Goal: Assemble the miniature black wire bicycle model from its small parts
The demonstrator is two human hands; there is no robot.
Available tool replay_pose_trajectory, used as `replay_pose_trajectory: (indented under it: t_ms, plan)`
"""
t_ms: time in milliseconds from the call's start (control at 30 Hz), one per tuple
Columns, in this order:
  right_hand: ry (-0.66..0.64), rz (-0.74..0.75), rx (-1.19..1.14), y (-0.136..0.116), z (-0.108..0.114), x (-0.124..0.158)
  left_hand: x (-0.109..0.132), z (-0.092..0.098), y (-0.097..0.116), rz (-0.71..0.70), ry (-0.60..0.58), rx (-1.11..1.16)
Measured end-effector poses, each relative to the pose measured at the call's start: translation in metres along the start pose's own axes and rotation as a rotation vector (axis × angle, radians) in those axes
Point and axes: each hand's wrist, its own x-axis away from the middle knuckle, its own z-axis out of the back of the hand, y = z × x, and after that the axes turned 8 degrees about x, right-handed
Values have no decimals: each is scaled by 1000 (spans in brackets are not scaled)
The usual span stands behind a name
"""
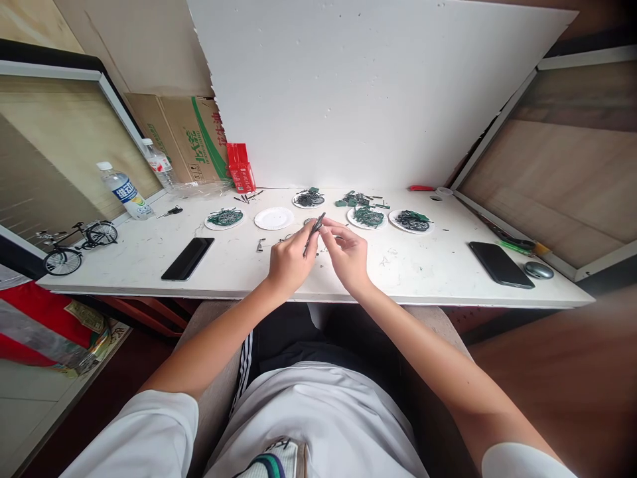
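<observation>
My left hand (291, 259) is closed around a small dark part (317, 224), slim and tilted, held just above the table. Pinched against its right side are the fingertips of my right hand (347, 253); what exactly they grip is partly hidden. Small metal pieces (260, 245) lie on the table by my left hand. Beyond the hands stand a bare white plate (274, 218) and a plate of green wheel-like parts (367, 217). Other plates hold a green and black mix (411, 221), dark pieces (308, 198) and spoked green parts (224, 218).
A model bicycle (79, 243) stands at the left end, near two bottles (125, 191). Phones lie left (188, 259) and right (500, 264), the latter beside a silver oval object (539, 270). Green pieces (359, 199), a red box (241, 168) and a white board (368, 93) are at the back.
</observation>
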Motion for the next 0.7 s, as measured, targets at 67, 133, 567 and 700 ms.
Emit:
replay_pose_trajectory:
  t_ms: [67, 133, 567, 700]
  plan:
    - [11, 6, 3, 0, 0, 0, 0, 0, 0, -8, 10, -9]
    - [16, 7, 8, 0, 0, 1, 0, -1, 0, -23, 26, -14]
    - [60, 181, 169, 10, 4, -4, -2, 1, 3, -191, 0, -163]
    - [73, 269, 197, 12, 5, -6, -2, 2, 4, -208, -14, -131]
